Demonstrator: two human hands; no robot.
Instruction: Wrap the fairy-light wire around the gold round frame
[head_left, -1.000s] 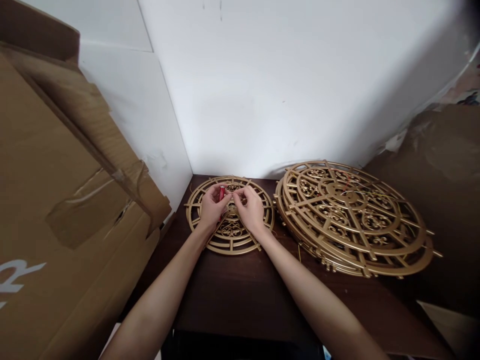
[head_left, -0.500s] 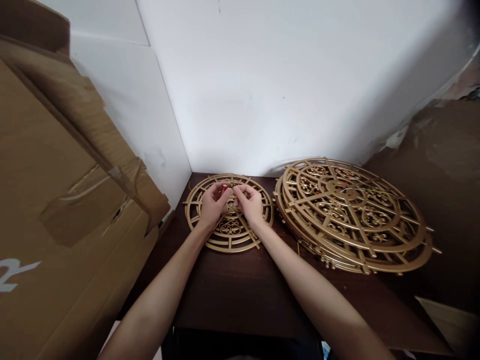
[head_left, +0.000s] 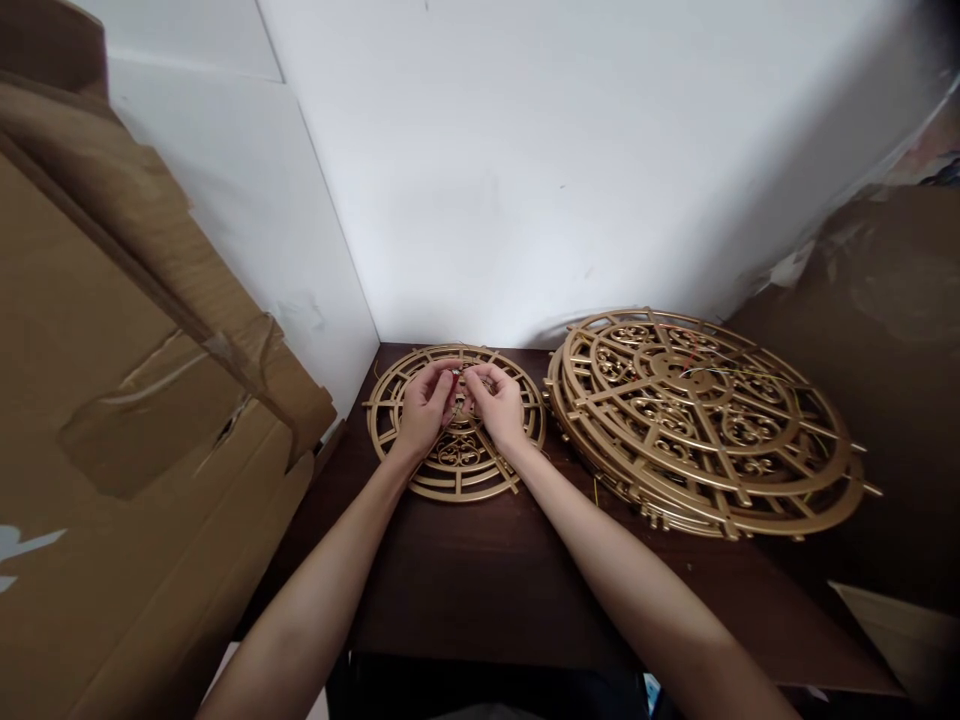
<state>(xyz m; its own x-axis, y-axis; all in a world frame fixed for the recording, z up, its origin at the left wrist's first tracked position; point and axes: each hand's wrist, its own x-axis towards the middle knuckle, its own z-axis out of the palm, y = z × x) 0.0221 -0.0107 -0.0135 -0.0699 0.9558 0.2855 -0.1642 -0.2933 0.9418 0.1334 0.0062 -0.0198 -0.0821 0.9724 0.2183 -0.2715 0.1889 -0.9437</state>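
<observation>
Over a round gold openwork panel (head_left: 459, 492) lying flat on the dark wooden table (head_left: 480, 580), my two hands meet near its centre. My left hand (head_left: 426, 408) is closed, thumb and forefinger pinching a small red object (head_left: 454, 380) whose kind I cannot make out. Close beside it, my right hand (head_left: 496, 405) pinches with thumb and fingertips; anything between them is too small to name. The hands cover much of the panel's middle, while its scrollwork shows below them.
To the right, several larger gold openwork panels (head_left: 705, 430) lie in a stack, with thin red, white and yellow wires on top. A big cardboard box (head_left: 150, 400) stands at the left, more cardboard (head_left: 885, 380) at the right. A white wall (head_left: 510, 200) rises behind.
The red object has turned in my left fingers and less of it shows. Both hands stay over the panel's centre. The whole view has shifted slightly.
</observation>
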